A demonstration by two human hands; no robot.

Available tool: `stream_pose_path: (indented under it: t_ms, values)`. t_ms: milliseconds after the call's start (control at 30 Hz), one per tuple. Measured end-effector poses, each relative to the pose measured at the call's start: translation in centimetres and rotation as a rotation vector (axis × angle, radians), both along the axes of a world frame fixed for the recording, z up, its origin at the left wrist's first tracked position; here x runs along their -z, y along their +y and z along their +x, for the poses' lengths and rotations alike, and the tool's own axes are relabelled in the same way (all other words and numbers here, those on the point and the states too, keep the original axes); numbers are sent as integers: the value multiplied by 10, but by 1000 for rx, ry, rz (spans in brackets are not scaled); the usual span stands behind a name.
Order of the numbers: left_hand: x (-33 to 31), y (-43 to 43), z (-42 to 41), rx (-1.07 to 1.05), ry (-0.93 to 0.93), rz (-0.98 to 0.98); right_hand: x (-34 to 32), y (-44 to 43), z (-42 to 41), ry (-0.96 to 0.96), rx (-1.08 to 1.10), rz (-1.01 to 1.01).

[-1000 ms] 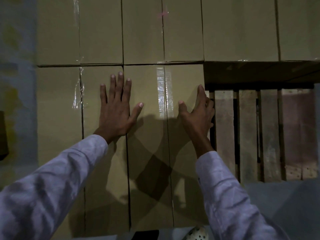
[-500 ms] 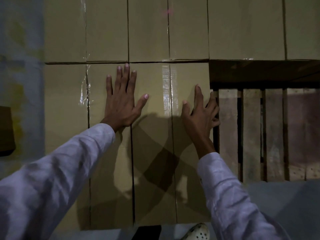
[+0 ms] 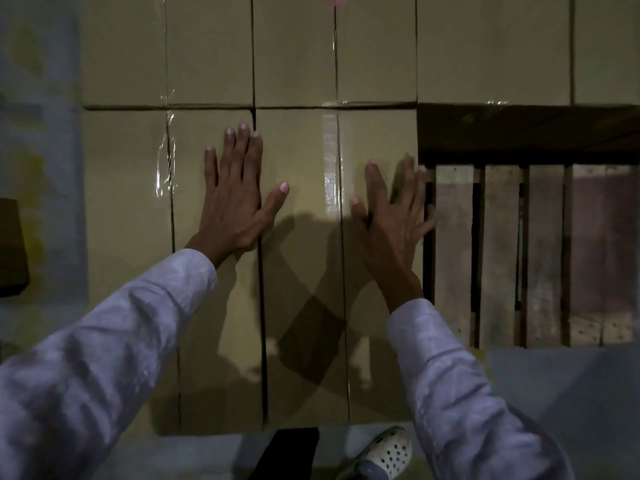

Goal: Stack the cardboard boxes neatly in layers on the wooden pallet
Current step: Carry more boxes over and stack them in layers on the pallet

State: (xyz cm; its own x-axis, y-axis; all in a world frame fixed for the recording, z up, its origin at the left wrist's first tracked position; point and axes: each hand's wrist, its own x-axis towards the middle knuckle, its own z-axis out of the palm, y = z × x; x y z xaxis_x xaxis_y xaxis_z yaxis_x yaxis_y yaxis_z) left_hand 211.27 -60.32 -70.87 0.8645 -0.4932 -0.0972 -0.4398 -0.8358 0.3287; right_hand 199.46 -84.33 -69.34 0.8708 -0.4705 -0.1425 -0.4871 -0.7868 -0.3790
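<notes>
As viewed from above, found the pallet [image 3: 498, 254] loaded with two rows of taped boxes, tops level and sides touching. Counted at least four tops in the far row [image 3: 491, 50], running along the pallet's far edge to the right border of view. Counted two in the near row, filling the pallet's near-left corner: left box [image 3: 128, 254] and right box [image 3: 301, 306], butted together along one seam. Recorded bare slats [image 3: 547, 254] across the pallet's near-right part, just beside the right box, with the shaded side of the far row beyond them.

Found left hand [image 3: 235, 195] laid flat, palm down, on the left box at its right edge, fingers [image 3: 242, 150] straight and close together, thumb spread across the seam onto the right box. Gripping nothing.

Found right hand [image 3: 391, 220] likewise flat on the right box at its right edge, fingers straight and slightly fanned, outer ones reaching past the edge above the slats. Holding nothing. Contact of those outer fingers with the box side: cannot tell.

Noted pale sleeves [image 3: 104, 341] on both arms. Noted grey floor [image 3: 554, 393] around the pallet, a white perforated shoe [image 3: 388, 452] by its near edge, and a dark object [image 3: 10, 247] off its left edge, cut by the frame.
</notes>
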Motion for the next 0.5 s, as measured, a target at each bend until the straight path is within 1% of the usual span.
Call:
stream_pose_path:
  t_ms: [67, 167, 300, 367, 500]
  values:
    - [-4, 15, -28, -22, 30, 5, -3, 22, -9, -25, -120, -22]
    - [-10, 42, -86, -28, 82, 10, -4, 62, -37, -58, -281, 27]
    - [-24, 81, -167, 14, 149, 1, -1, 104, -99, -49, -444, 140]
    - [-32, 99, -206, 49, 190, 5, 0, 116, -134, -40, -568, 149]
    - [-40, 122, -265, 144, 300, 107, 3, 120, -188, -6, -767, 164]
